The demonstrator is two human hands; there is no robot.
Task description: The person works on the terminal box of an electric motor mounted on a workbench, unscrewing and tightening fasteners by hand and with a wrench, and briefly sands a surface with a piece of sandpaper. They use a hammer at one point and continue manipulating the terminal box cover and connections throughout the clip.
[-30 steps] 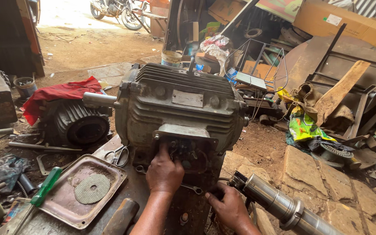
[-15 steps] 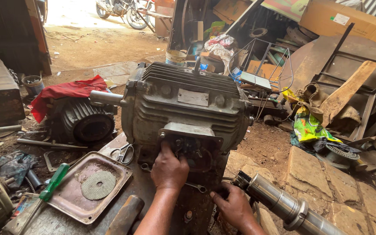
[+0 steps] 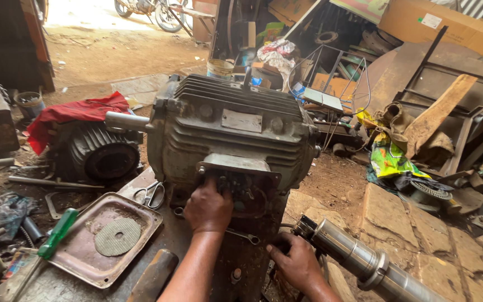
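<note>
Head view: left hand [image 3: 208,209] curled, fingertips pressed into terminal box [image 3: 240,179] on grey motor [image 3: 233,131] at 12 o'clock; right hand [image 3: 296,264] at 5 o'clock, closed beside steel shaft [image 3: 359,259]; grip contents indiscernible

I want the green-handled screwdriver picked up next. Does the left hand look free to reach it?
Probably yes: the left hand holds nothing visible, just rests at the motor's terminal box. The screwdriver lies uncovered beside the metal tray.

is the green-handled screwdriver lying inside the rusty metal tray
No, the green-handled screwdriver lies outside the rusty metal tray, by its left edge.
</note>
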